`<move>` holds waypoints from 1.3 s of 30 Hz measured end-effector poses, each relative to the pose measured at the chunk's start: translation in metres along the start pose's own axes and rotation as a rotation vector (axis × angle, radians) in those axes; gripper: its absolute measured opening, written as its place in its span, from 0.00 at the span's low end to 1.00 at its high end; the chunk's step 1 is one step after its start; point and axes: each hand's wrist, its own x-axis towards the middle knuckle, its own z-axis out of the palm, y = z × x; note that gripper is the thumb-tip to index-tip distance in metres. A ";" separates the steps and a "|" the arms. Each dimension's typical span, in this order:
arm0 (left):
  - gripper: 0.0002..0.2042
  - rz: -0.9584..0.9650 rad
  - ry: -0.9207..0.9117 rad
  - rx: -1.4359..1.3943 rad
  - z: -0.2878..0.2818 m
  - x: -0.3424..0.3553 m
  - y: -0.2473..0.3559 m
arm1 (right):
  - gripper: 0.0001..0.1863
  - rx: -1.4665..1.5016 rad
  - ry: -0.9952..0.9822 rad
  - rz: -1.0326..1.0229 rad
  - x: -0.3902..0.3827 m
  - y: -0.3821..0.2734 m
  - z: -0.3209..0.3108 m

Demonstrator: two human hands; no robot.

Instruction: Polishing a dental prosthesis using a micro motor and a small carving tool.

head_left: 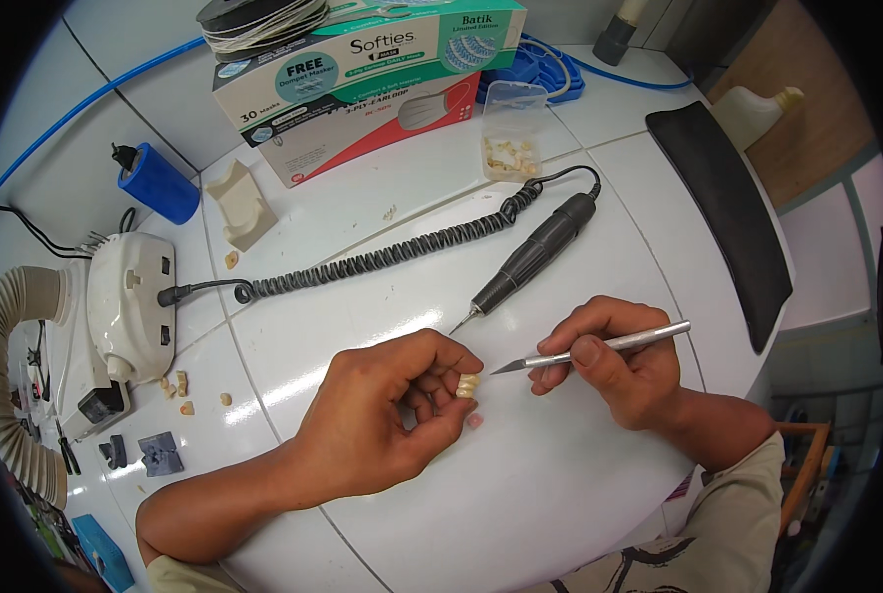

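Observation:
Between the fingertips of my left hand [387, 405] is a small cream-coloured dental piece shaped like a short row of teeth [467, 385]. My right hand [614, 361] grips a silver craft knife [649, 337] like a pen. Its blade points left at the dental piece, with a small gap between them. A small pink bit [475, 421] shows just below the left fingertips. Beyond both hands, a black rotary handpiece [535, 252] lies on the white tiled worktop [520, 494], its thin bur pointing toward my left hand.
A coiled black cord [392, 252] joins the handpiece to a white control unit [135, 306] at left. Stacked mask boxes [372, 74], a clear case of tooth pieces [510, 148] and a blue cylinder [160, 185] stand at the back. A black pad [723, 217] lies right.

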 end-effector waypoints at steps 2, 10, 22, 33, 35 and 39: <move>0.10 0.031 0.015 0.039 0.000 0.000 -0.001 | 0.13 -0.093 -0.063 -0.112 0.001 0.000 -0.002; 0.10 0.045 0.000 0.018 -0.001 -0.002 -0.003 | 0.15 -0.080 -0.065 -0.246 0.005 0.007 0.006; 0.14 0.189 0.035 0.117 0.001 -0.003 -0.007 | 0.11 -0.157 -0.017 -0.118 0.001 0.001 -0.002; 0.12 0.057 0.040 0.071 0.001 -0.004 -0.002 | 0.13 0.091 -0.059 -0.084 0.005 0.009 -0.012; 0.12 0.037 0.026 0.077 -0.001 -0.004 0.002 | 0.13 0.098 -0.079 -0.116 0.006 0.011 -0.015; 0.10 0.025 0.003 0.103 -0.002 -0.003 0.002 | 0.13 -0.040 -0.138 -0.192 0.010 0.004 -0.010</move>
